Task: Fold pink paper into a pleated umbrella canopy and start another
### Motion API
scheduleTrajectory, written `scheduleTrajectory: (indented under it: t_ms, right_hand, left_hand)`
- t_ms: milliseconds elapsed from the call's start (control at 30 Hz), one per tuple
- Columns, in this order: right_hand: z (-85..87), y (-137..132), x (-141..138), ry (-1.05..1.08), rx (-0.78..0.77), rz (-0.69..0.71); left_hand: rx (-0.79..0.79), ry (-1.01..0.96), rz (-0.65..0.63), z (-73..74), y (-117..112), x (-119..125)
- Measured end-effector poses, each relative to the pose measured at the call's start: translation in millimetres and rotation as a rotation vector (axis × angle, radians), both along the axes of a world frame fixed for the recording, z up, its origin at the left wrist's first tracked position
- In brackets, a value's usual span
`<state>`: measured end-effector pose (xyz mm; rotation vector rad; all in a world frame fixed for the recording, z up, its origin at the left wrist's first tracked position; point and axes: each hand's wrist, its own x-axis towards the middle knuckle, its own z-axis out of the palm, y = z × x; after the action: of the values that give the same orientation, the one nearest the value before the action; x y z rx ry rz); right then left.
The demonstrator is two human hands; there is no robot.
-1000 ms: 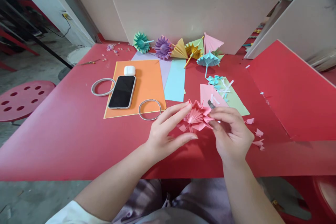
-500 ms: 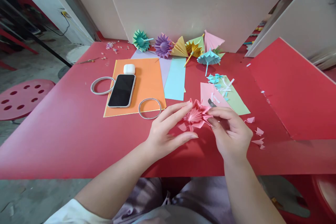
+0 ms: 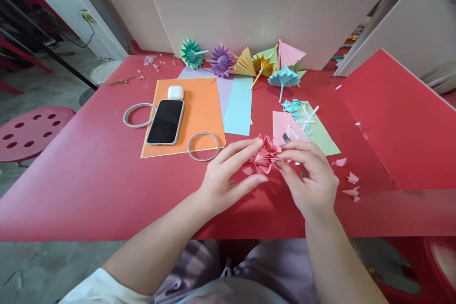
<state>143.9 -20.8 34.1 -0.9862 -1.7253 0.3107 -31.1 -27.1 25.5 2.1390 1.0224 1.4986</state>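
Salmon-pink pleated paper piece [image 3: 263,156] is between the person's 2 hands, over the near part of the red smooth tabletop [image 3: 156,204]; contact with the table can't be told. Pleated face points up toward the head camera. Outline roughly round, so no clear long axis; pleats radiate from a paler centre, longest visible ones running toward 12 to 2 o'clock.

Look: sharp accordion creases, jagged petal-like rim, matte. Flatter flaps at 7 o'clock, rim bunched and crumpled at 3 o'clock.

Right hand [image 3: 313,183]: at 4 o'clock of the piece, thumb and fingertips pinching its 3 o'clock rim. Left hand [image 3: 223,178]: at 8 o'clock, index and middle extended, touching the 10 to 11 o'clock edge; thumb spread along the lower side. Other fingers mostly hidden, so can't tell if it grips.

Around the piece: flat light-pink paper sheet [image 3: 281,123] at 1 o'clock, light-blue pleated paper umbrella [image 3: 284,77] at 12 to 1, thin silver-grey ring [image 3: 190,148] at 9, black-screened smartphone [image 3: 166,122] between 9 and 10.
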Motion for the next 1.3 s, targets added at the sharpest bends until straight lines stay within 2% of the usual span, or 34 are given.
scheduleTrajectory:
  t_ms: [133,267,333,467,600,767,1033,1300]
  right_hand:
    - [-1.6,0,-1,0.042,0.002,0.024]
    - [-3.5,3,4,0.075,-0.016,0.196]
    - [-4.7,3,5,0.079,-0.019,0.239]
    - [-7.0,0,2,0.127,-0.014,0.164]
    - [-7.2,-2,-1,0.191,-0.109,0.096]
    - [-3.5,1,3,0.167,-0.162,0.177]
    - [7.0,0,4,0.184,-0.381,0.289]
    - [2.8,1,4,0.272,-0.439,0.348]
  left_hand:
    - [-0.010,-0.040,0.002,-1.4,0,-1]
    - [-0.048,-0.107,-0.026,-4.6,0,-2]
    - [-0.076,-0.138,-0.047,-5.7,1,-2]
    - [-0.068,-0.145,-0.080,-6.4,1,-1]
    - [-0.048,-0.150,-0.114,-5.7,1,0]
    - [-0.032,-0.145,-0.152,-4.9,1,0]
    - [-0.033,-0.150,-0.220,-6.1,2,-1]
    - [-0.122,-0.180,-0.264,-6.7,1,-2]
